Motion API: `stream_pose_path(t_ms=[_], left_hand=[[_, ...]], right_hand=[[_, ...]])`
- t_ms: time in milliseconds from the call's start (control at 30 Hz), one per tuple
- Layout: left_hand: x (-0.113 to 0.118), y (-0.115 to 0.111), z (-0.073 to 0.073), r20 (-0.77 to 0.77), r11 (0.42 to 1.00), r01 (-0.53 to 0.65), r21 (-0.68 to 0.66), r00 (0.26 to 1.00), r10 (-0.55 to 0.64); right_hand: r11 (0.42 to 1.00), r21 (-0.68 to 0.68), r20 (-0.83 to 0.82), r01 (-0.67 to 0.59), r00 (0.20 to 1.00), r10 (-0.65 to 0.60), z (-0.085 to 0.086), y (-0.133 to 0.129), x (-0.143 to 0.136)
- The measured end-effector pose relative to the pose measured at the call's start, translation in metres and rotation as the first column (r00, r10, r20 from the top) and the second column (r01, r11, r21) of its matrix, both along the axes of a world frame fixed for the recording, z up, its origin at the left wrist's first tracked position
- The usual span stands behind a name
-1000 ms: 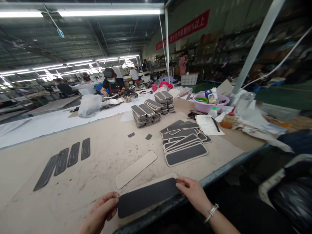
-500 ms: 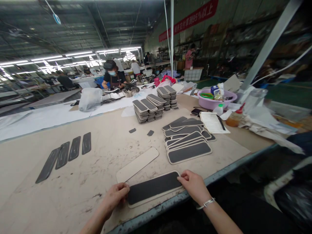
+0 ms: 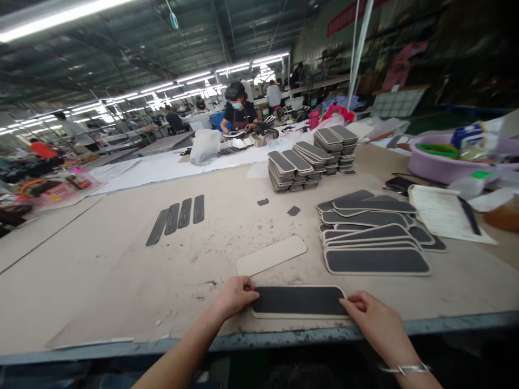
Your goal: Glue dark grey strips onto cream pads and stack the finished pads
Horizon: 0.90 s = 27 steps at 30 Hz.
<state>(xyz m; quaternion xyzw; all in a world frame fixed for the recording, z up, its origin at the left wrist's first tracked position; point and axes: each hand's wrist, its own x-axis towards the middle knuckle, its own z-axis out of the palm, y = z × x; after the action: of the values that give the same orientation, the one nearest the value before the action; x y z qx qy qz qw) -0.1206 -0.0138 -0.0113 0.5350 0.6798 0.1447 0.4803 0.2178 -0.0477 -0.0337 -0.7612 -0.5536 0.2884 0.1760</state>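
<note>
A long black panel [image 3: 300,301] with rounded corners and a cream border lies at the table's front edge. My left hand [image 3: 238,296] pinches its left end, thumb on top. At the opposite end, the thumb and fingers of my right hand [image 3: 367,309] are closed on the corner. Just beyond it rests a plain cream strip [image 3: 271,255]. To the right is a loose, overlapping pile of similar bordered panels [image 3: 375,261]. Two small dark scraps, one of them a grey scrap [image 3: 294,210], lie farther back.
Several narrow dark strips [image 3: 185,213] lie at left on the table [image 3: 117,281]. Neat stacks of panels [image 3: 300,168] stand behind. A lilac basin [image 3: 433,162], papers [image 3: 441,213] and a bottle are at right. A co-worker [image 3: 239,111] sits across the table.
My view has turned to the left, so the table's contents appear farther right. Both hands still hold the black panel, which now looks level along the front edge.
</note>
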Motion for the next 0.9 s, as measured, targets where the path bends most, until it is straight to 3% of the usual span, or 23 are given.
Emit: stream_pose_path(t_ms=[300, 667, 900], left_hand=[[-0.004, -0.005, -0.002, 0.043, 1.000, 0.021, 0.003, 0.999, -0.021], [0.005, -0.006, 0.016, -0.207, 0.988, 0.120, 0.098, 0.974, -0.097], [0.009, -0.008, 0.019, -0.285, 0.971, 0.205, 0.124, 0.945, -0.163]], right_hand=[[1.000, -0.011, -0.020, 0.014, 1.000, -0.014, 0.002, 0.000, 0.000], [1.000, -0.022, -0.001, 0.000, 1.000, 0.000, -0.001, 0.001, 0.004], [0.999, 0.044, -0.001, -0.027, 1.000, 0.027, 0.000, -0.004, 0.000]])
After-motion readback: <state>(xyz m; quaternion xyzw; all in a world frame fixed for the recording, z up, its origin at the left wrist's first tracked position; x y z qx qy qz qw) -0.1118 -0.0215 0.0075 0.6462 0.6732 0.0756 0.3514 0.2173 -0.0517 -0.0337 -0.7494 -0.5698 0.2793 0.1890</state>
